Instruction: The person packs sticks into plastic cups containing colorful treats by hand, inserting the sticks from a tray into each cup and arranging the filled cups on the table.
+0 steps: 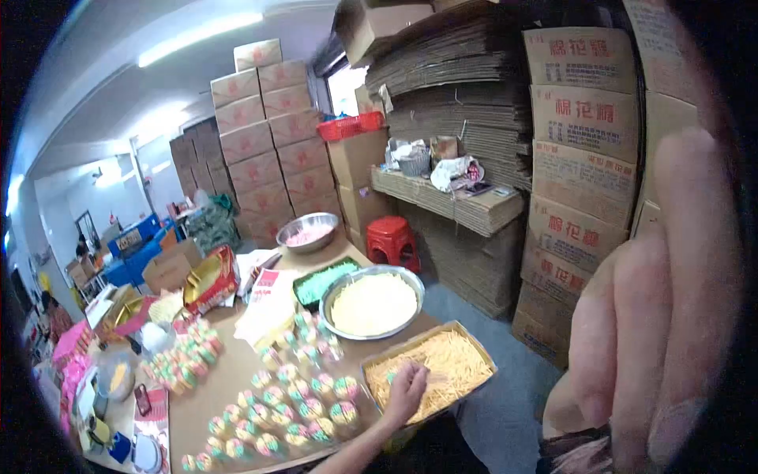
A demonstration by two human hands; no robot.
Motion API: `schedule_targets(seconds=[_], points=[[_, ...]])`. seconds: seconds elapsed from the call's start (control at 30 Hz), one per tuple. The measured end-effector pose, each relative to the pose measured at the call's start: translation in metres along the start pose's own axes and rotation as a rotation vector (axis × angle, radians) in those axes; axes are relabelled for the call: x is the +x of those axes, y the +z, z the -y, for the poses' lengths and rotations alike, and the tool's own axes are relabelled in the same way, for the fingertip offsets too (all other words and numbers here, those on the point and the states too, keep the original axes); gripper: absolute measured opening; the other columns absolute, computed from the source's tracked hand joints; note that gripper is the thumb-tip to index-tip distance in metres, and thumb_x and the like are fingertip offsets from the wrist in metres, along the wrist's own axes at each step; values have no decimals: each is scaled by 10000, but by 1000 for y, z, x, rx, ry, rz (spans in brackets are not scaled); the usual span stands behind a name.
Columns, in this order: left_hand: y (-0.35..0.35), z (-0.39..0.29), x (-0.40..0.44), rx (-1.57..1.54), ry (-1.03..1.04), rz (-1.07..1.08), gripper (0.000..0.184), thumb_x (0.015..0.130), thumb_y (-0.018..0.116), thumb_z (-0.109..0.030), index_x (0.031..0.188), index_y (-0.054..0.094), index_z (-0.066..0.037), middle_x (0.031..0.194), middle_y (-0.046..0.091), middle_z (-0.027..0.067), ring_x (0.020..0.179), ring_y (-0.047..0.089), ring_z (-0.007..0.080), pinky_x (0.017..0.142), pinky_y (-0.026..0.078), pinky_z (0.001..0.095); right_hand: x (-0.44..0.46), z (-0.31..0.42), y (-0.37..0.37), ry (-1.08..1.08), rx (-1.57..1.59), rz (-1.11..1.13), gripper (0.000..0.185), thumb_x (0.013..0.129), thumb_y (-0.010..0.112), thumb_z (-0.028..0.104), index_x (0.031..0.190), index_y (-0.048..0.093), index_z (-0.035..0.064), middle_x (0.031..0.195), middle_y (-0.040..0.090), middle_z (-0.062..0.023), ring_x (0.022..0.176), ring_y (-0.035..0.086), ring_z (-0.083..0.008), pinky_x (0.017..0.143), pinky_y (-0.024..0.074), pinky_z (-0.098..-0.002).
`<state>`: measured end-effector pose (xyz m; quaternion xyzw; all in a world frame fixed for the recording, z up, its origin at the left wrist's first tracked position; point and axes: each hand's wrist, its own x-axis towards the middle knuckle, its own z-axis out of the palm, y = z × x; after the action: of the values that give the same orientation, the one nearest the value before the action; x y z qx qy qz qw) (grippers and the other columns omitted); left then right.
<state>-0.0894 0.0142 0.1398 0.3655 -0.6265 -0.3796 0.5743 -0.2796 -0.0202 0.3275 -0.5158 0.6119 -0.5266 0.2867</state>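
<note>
My left hand (407,389) reaches into a shallow tray (488,370) filled with short orange-yellow sticks (454,359). Its fingers are curled together; whatever they hold, if anything, is too small to make out. Very large and near the camera, my right hand (639,316) is raised at the right, its fingers stretched upward with nothing visible in them. Many small clear cups (296,411) with pink, yellow and green contents stand left of the tray. Behind it sits a metal bowl (421,294) of pale yellow pieces, beside a dark tray of green pieces (324,282).
A second metal bowl (335,223) with pink pieces stands at the table's far end. Another cluster of filled cups (183,355) lies left. A red stool (392,243), flattened cardboard (450,87) and stacked cartons (584,170) stand beyond the table. People are in the far-left background.
</note>
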Motion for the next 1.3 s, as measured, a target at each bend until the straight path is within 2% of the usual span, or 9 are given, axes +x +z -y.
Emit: schedule_targets(seconds=[0.17, 0.23, 0.33, 0.6, 1.0, 1.07, 1.17, 1.23, 1.3], points=[[5, 0, -30, -82, -278, 29, 132, 942, 483, -124, 835, 507, -51, 667, 454, -7, 573, 401, 79, 511, 343, 219, -45, -32, -4, 158, -53, 18, 501, 880, 613, 341, 1272, 504, 48, 1187, 579, -156, 1000, 610, -249, 802, 553, -416], [4, 18, -37, -12, -211, 13, 132, 937, 489, -121, 837, 514, -39, 666, 459, 1, 578, 401, 87, 521, 347, 225, -66, -44, -2, 129, -32, 90, 495, 883, 611, 328, 1268, 502, 37, 1151, 581, -148, 963, 603, -240, 781, 544, -398], [1, 52, -10, 99, -20, -10, 133, 928, 497, -117, 840, 525, -20, 665, 467, 14, 586, 400, 99, 535, 354, 233, -57, -29, -8, 3, 29, 170, 487, 887, 607, 309, 1263, 498, 21, 1098, 584, -137, 907, 594, -225, 750, 529, -371], [2, 62, -7, -25, -270, -12, 129, 925, 502, -116, 835, 523, -27, 671, 468, 11, 591, 406, 98, 539, 355, 227, -76, -3, 12, -291, 164, 400, 463, 898, 597, 259, 1249, 489, -23, 955, 591, -106, 758, 569, -188, 667, 490, -298], [-7, 57, -4, -180, -232, -31, 109, 941, 479, -129, 875, 505, -46, 673, 469, -1, 547, 401, 75, 493, 338, 209, -86, 1, 34, -760, 514, 628, 432, 913, 584, 190, 1230, 475, -82, 760, 601, -64, 554, 536, -136, 552, 437, -197], [-11, 50, -4, -293, -260, -64, 100, 956, 477, -151, 912, 494, -63, 681, 466, -4, 524, 398, 62, 467, 334, 198, -53, -69, 61, -972, -139, 264, 334, 958, 468, 220, 1143, 561, -43, 788, 588, -73, 587, 523, -131, 534, 411, -217], [-7, 51, -5, -263, -236, -105, 106, 952, 466, -140, 917, 497, -45, 667, 464, 2, 541, 404, 70, 481, 335, 209, -38, -154, 91, -829, -205, 348, 340, 967, 428, 256, 1075, 601, -15, 836, 591, -70, 580, 508, -116, 526, 403, -231], [-1, 56, -1, -233, -197, -123, 115, 949, 455, -130, 921, 500, -28, 654, 462, 7, 558, 409, 79, 494, 337, 220, -46, -179, 99, -84, 103, 564, 277, 947, 471, 193, 1062, 609, -18, 829, 604, -51, 588, 506, -95, 540, 409, -221], [3, 65, 4, -224, -192, -133, 114, 949, 453, -130, 930, 500, -28, 655, 464, 9, 558, 413, 80, 495, 342, 220, -46, -190, 103, -77, 100, 563, 260, 939, 489, 179, 1056, 616, -16, 819, 605, -45, 590, 506, -92, 544, 414, -221]])
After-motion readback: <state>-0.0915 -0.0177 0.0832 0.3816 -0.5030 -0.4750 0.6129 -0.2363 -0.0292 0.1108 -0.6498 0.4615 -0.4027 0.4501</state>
